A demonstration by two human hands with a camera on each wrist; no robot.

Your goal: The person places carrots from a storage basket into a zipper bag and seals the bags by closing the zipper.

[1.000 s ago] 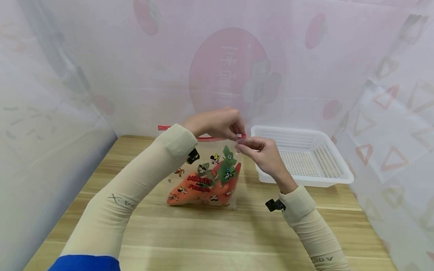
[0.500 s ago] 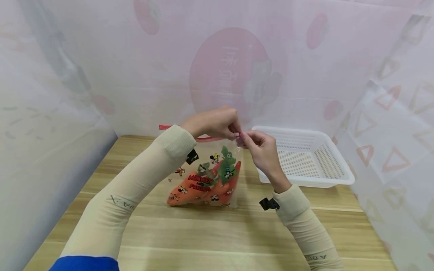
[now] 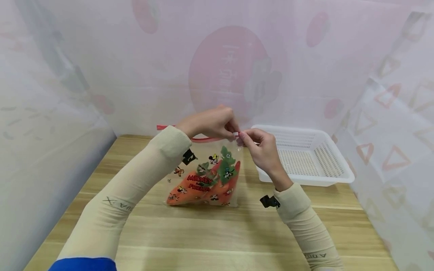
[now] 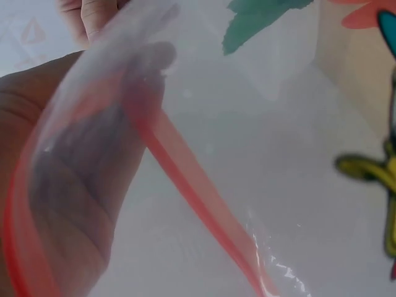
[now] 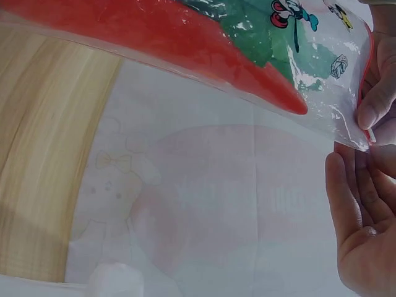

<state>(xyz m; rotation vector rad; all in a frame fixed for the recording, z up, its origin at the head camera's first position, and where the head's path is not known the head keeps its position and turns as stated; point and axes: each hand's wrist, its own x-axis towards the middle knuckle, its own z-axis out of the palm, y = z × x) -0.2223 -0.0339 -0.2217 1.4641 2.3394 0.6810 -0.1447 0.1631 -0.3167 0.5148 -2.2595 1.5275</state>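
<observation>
A clear zip bag (image 3: 205,150) with cartoon prints stands on the table, orange and red carrot-like shapes with green leafy tops inside it. Its red zip strip (image 3: 207,139) runs along the top; in the left wrist view the two red edges (image 4: 198,204) spread apart. My left hand (image 3: 213,122) reaches over the bag and pinches the small white slider (image 3: 236,134) near the strip's right end. Right beside it, my right hand (image 3: 262,148) pinches that end corner of the bag between thumb and fingers. In the right wrist view both hands meet at the corner, fingertips partly hidden.
A white perforated plastic basket (image 3: 305,180) sits on the wooden table (image 3: 210,237) at the right, behind my right hand. Pale printed cloth (image 3: 162,75) hangs around the table at the back and both sides.
My right hand has shifted slightly up and left, its thumb now higher at the bag's corner against the left fingers. The left hand moved slightly left; the bag stays in place.
</observation>
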